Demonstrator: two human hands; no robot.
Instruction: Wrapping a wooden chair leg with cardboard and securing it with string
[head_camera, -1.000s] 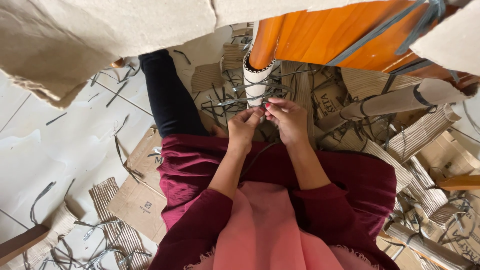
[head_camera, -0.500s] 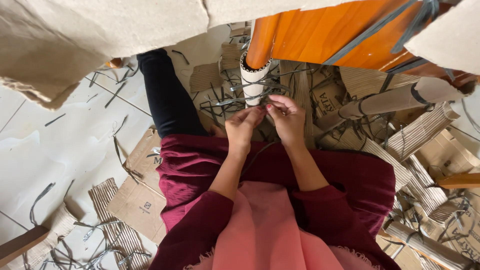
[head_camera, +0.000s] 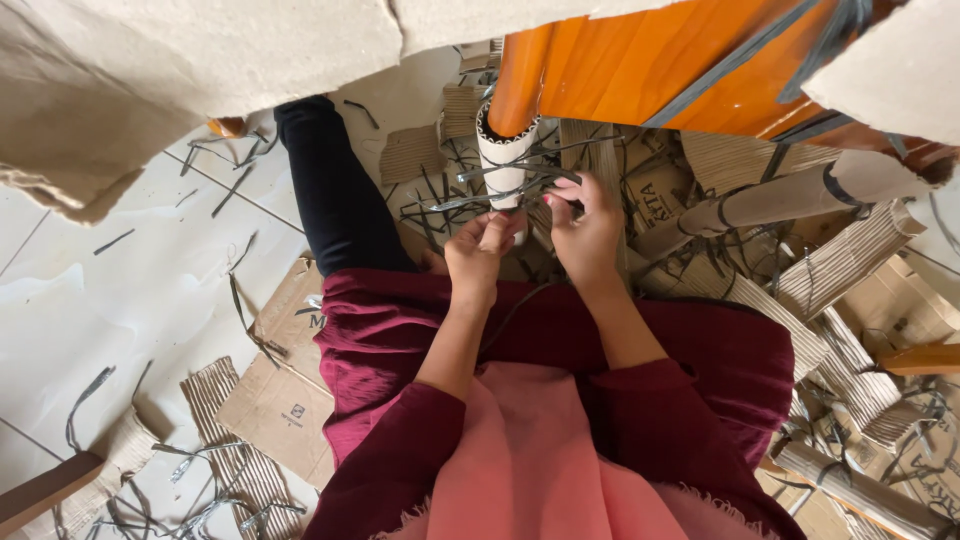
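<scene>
Near the upper middle of the frame both hands meet at the foot of an orange wooden leg (head_camera: 525, 70), whose lower end is wrapped in a sleeve of white corrugated cardboard (head_camera: 500, 160). The left hand (head_camera: 480, 250) sits just left of centre, its fingers curled narrow and pinched on the grey plastic strap (head_camera: 490, 198) that runs across the sleeve. The right hand (head_camera: 588, 232) is just beside it, to the right, fingers bent in close around the other end of the same strap, where the strap loops near the sleeve; the thumbs of the two hands nearly touch. The sleeve stands upright directly above the hands, touching the leg it covers. The person sits on the floor, with a dark red top (head_camera: 560, 400) and a pink cloth (head_camera: 530, 470) filling the lower middle of the frame and a leg in black (head_camera: 335, 195) stretching toward the upper left. Flat pieces of brown cardboard (head_camera: 285, 400) lie at the lower left on the pale tiled floor (head_camera: 110, 310), among loose cut ends of strap. At the right, rolled cardboard tubes (head_camera: 780, 195) and ribbed sheets pile up. A large torn sheet of cardboard (head_camera: 180, 60) hangs across the upper left corner, close to the camera.
</scene>
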